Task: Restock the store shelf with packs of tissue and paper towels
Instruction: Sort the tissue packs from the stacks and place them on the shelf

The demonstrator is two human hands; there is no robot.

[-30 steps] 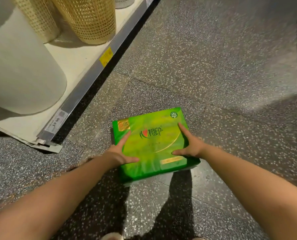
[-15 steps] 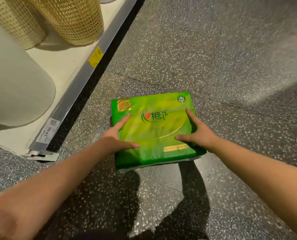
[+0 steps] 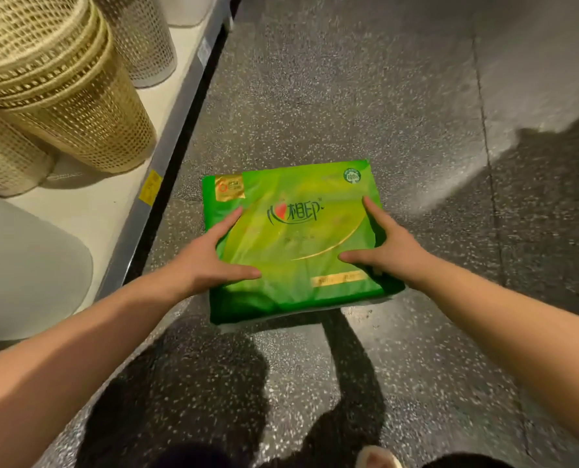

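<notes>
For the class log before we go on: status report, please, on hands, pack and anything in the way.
Left hand, right hand: each has a grip on a side of the green tissue pack. Baskets fill the nearby shelf.

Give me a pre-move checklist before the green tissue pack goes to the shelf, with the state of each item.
1. Left hand on the green tissue pack, thumb on top, fingers along its left side: ok.
2. Right hand gripping the right side the same way: ok.
3. Pack off the speckled floor: looks lifted, with its shadow beneath, but cannot tell for sure.
4. Wrapper intact: no tear visible on top; underside cannot tell.
5. Free spot on the shelf: not ok here, woven baskets and a white bin fill it.
6. Path toward the shelf edge: ok, bare floor between.
</notes>
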